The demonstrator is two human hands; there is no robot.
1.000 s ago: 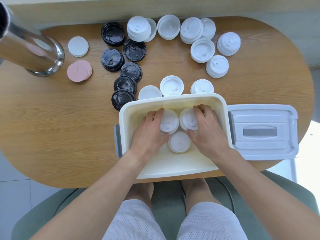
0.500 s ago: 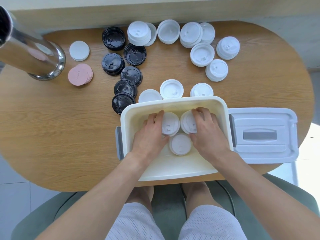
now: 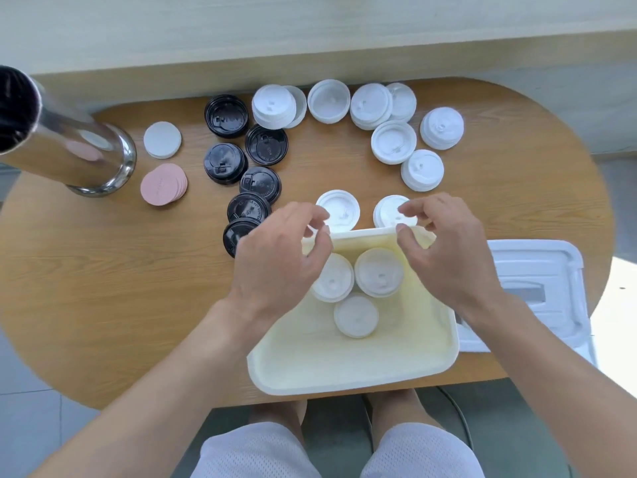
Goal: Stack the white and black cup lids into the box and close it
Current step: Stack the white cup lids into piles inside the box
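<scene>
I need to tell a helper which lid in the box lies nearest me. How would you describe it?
Find the cream box at the table's near edge, beside its lid. Three white lids sit inside; two lie side by side toward the far wall. The one you want lies alone nearer you, centred below that pair.
</scene>
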